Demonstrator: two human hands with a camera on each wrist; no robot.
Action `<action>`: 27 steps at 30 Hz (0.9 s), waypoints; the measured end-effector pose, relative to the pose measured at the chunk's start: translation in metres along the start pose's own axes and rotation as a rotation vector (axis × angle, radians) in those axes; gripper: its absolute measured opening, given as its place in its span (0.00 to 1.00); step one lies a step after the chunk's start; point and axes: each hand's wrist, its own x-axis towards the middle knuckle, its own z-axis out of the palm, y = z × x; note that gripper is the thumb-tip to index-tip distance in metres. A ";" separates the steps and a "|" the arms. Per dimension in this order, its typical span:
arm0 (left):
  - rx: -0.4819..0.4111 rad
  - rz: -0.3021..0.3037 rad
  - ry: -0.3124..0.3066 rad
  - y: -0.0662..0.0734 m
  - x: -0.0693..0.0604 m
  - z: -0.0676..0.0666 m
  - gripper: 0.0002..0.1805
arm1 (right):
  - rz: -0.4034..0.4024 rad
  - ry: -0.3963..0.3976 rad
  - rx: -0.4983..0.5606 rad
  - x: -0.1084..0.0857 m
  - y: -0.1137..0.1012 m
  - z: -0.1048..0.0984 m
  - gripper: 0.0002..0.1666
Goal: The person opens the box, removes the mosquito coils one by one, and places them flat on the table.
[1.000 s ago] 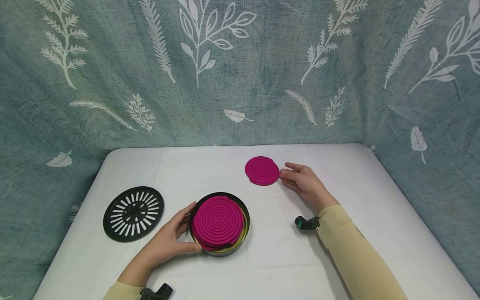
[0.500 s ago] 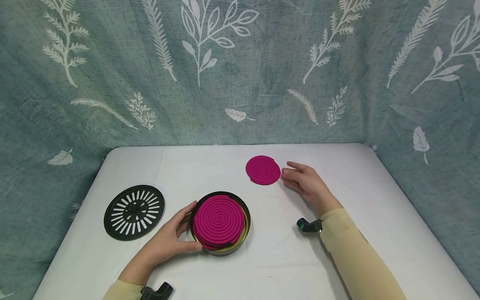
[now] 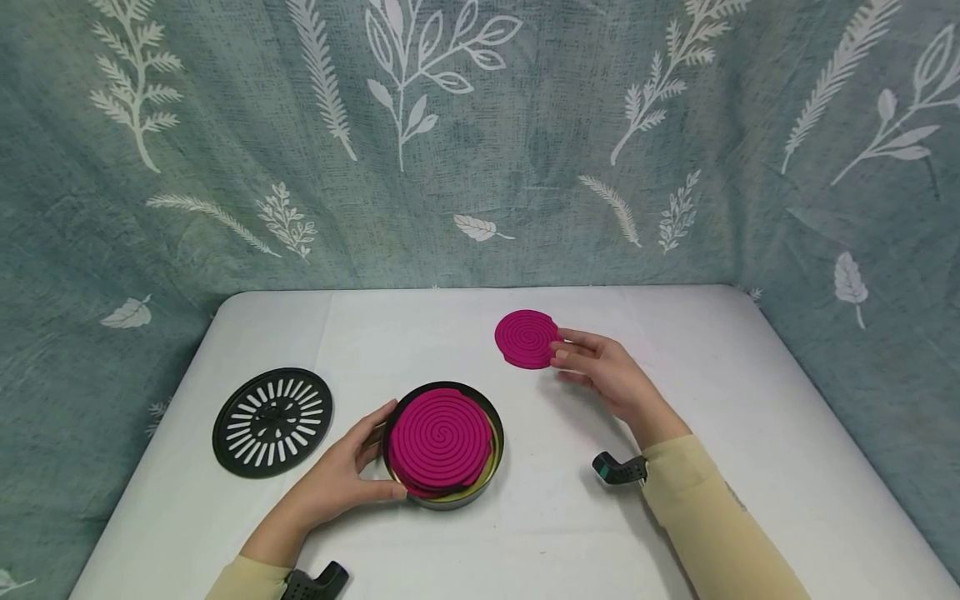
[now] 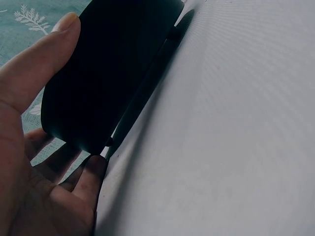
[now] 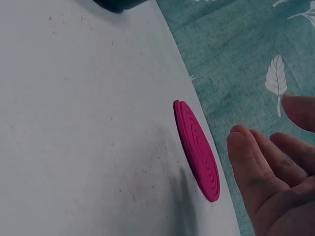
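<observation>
1. Magenta coil [image 3: 525, 339] flat on wht table [image 3: 540, 517], far side; R hand [image 3: 607, 372] just off its edge, fingers relaxed.
2. L hand [image 3: 341, 477] grips side of rnd tin [image 3: 453, 503] w/ stacked coils [image 3: 441, 437] inside.
3. Blk slotted disc [image 3: 272, 422] on table, left of tin.

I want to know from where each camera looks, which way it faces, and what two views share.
Head: worn on the head, facing forward and down over the white table toward the leaf-patterned cloth; left hand, right hand and sleeves show.
Left wrist: worn on that wrist, facing the dark side of the round tin; only the left hand shows.
Right wrist: worn on that wrist, facing across the white table toward the loose pink spiral; only the right hand shows.
Shared: head and right wrist both show the loose pink spiral.
</observation>
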 end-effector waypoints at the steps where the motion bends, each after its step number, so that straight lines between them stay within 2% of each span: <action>1: 0.004 0.001 0.000 0.000 0.000 0.000 0.66 | -0.001 -0.006 -0.012 -0.001 -0.001 0.002 0.35; 11: 0.021 0.001 0.002 -0.001 0.001 0.000 0.65 | -0.021 -0.067 -0.099 -0.011 -0.004 0.022 0.36; 27: 0.010 0.004 -0.007 -0.002 0.002 0.001 0.65 | -0.086 -0.185 -0.138 -0.015 -0.006 0.052 0.33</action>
